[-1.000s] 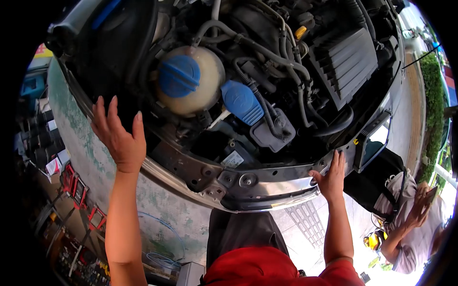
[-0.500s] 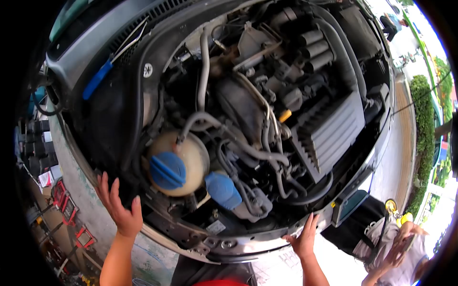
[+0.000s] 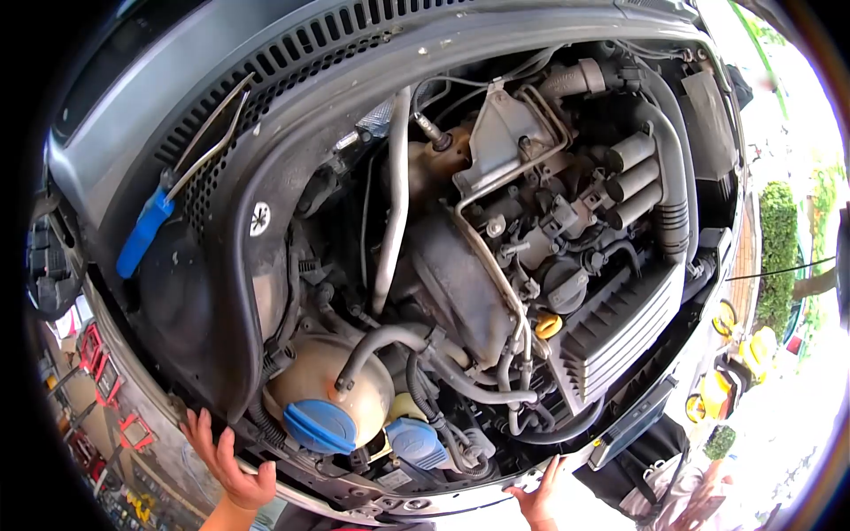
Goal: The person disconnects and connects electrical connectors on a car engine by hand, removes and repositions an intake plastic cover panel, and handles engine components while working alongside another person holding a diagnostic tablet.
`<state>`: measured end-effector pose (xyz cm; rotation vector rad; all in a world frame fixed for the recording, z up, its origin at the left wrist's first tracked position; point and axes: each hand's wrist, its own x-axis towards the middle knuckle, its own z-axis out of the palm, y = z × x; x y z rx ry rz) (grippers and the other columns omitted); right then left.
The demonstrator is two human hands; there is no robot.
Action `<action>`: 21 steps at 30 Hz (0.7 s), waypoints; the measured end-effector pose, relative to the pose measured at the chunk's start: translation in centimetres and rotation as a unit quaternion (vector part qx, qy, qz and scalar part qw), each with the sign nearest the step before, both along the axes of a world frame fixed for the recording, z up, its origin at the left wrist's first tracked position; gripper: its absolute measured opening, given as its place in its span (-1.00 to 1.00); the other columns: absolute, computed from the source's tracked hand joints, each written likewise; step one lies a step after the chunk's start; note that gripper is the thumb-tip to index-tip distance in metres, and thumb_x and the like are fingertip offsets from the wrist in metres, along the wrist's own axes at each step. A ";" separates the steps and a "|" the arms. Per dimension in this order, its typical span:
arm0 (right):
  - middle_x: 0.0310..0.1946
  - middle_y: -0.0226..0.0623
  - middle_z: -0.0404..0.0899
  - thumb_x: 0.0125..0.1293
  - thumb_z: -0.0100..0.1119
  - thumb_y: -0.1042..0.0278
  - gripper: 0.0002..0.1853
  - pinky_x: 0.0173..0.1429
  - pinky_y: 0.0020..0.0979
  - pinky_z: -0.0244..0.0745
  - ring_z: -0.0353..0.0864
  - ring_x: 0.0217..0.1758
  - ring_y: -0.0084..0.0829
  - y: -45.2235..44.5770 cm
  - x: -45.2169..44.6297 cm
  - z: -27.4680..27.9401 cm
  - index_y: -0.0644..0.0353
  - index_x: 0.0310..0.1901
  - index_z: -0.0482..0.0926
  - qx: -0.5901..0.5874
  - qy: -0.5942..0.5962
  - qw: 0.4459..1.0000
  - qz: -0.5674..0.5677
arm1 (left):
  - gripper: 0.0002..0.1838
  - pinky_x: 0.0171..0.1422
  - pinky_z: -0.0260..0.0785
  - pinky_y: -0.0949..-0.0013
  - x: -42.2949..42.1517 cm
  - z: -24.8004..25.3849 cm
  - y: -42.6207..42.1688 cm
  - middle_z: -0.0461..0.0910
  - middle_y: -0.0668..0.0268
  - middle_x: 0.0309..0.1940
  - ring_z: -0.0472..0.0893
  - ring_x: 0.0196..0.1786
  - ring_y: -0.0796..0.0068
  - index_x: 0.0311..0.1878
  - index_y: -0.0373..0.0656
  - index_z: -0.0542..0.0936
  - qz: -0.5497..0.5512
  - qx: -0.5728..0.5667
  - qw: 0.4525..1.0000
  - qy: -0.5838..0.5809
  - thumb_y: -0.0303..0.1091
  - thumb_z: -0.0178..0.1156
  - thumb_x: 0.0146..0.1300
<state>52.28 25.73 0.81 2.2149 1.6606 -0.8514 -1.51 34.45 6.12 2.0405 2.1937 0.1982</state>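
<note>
My left hand [image 3: 228, 467] rests on the fender edge at the lower left, fingers spread and holding nothing. Near the headlight side, my right hand [image 3: 540, 497] lies against the front edge [image 3: 478, 500] of the car, also with its fingers apart. Between them stands the coolant tank [image 3: 297, 376] with its blue cap [image 3: 319, 427]. A blue washer-fluid cap [image 3: 416, 442] sits to its right. Farther in is the engine, with a black ribbed air filter box [image 3: 624, 332] and a yellow dipstick handle [image 3: 548, 326].
A tool with a blue handle [image 3: 146, 234] and thin metal shafts lies by the windshield cowl [image 3: 310, 40]. Red stands [image 3: 104, 376] and other gear are on the ground at left. Another person [image 3: 686, 496] is at the lower right, near a hedge [image 3: 777, 239].
The view has tilted up and come closer to the engine bay, so everything sits lower in the picture. Both my hands stay at about the same spots on the car's edge.
</note>
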 end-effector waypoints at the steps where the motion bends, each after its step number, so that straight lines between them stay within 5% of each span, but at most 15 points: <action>1: 0.49 0.46 -0.28 -0.38 0.59 -0.28 0.55 0.47 0.04 0.15 -0.10 0.54 0.38 -0.1 0.2 -0.2 0.39 0.51 -0.20 0.015 0.018 1.000 -0.001 | -0.30 0.44 -0.17 -0.49 -0.1 -0.2 -0.1 0.18 -0.31 0.37 0.14 0.42 -0.49 0.30 -0.31 0.27 -0.001 0.001 1.000 0.007 0.15 -0.03 0.39; 4: 0.48 0.48 -0.27 -0.41 0.59 -0.29 0.55 0.53 0.10 0.00 -0.15 0.53 0.41 -0.3 0.2 -0.4 0.45 0.49 -0.16 0.017 0.057 0.997 -0.059 | -0.28 0.44 -0.17 -0.50 0.0 0.0 0.0 0.19 -0.31 0.36 0.14 0.41 -0.49 0.31 -0.31 0.25 0.001 -0.017 1.000 0.006 0.17 -0.04 0.39; 21: 0.47 0.51 -0.27 -0.31 0.59 -0.23 0.48 0.53 0.09 0.02 -0.11 0.52 0.43 -0.1 -0.2 -0.1 0.40 0.49 -0.19 0.021 0.062 0.995 -0.072 | -0.28 0.45 -0.17 -0.47 0.4 0.0 1.0 0.09 -0.29 0.43 0.08 0.46 -0.45 0.40 -0.31 0.13 -0.028 -0.028 0.999 -0.008 0.06 0.00 0.41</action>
